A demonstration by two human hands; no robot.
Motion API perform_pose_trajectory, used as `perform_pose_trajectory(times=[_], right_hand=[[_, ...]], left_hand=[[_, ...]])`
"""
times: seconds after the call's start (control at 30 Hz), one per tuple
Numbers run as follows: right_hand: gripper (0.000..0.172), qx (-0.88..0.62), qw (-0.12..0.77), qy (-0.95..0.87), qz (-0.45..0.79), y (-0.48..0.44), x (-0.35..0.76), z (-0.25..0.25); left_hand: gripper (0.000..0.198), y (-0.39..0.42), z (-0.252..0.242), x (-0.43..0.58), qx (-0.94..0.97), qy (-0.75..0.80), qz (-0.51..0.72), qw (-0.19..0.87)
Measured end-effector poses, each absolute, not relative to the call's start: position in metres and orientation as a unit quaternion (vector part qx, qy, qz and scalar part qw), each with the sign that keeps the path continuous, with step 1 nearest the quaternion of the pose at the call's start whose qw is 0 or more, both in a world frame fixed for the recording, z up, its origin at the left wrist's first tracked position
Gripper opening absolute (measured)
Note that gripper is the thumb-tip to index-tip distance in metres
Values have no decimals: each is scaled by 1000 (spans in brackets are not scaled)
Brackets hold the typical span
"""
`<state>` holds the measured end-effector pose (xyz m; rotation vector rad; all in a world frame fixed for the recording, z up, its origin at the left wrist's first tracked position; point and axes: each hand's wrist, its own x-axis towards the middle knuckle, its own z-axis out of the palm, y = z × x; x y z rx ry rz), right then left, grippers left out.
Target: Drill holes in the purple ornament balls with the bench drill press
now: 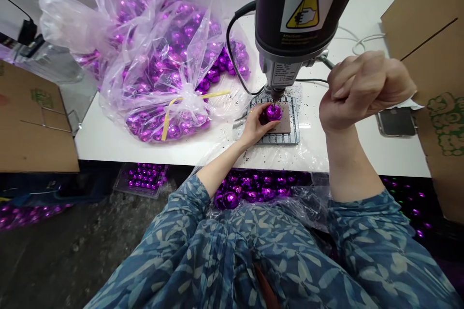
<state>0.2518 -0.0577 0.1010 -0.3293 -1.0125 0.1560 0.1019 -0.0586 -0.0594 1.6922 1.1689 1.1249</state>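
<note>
My left hand [256, 125] pinches a shiny purple faceted ball [274, 112] between thumb and fingers. The ball rests on a brown board [284, 124] over the slotted metal base [294, 136] of a drill press [290, 14]. Right above the ball is the drill's bit, its tip at or very near the top; I cannot tell how deep it sits. My right hand [362, 87] is closed around the drill press's feed lever [327, 62] on the right, its far end hidden in the fist.
A clear plastic bag [192, 99] full of purple balls lies on the white table [108, 147] at left. More purple balls [250, 190] sit in plastic at my lap. Cardboard boxes [32, 120] flank both sides. A phone [396, 122] lies at right. Dark specks surround the base.
</note>
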Motion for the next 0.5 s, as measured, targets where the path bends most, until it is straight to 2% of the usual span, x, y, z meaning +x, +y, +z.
perform_pose_trajectory(times=[0.27, 0.5], right_hand=[[88, -237, 836, -495, 6, -46, 259, 79], [86, -220, 830, -513, 5, -41, 266, 59]], left_hand=[[59, -59, -59, 103, 661, 461, 445, 390], [58, -59, -60, 103, 667, 463, 449, 373]])
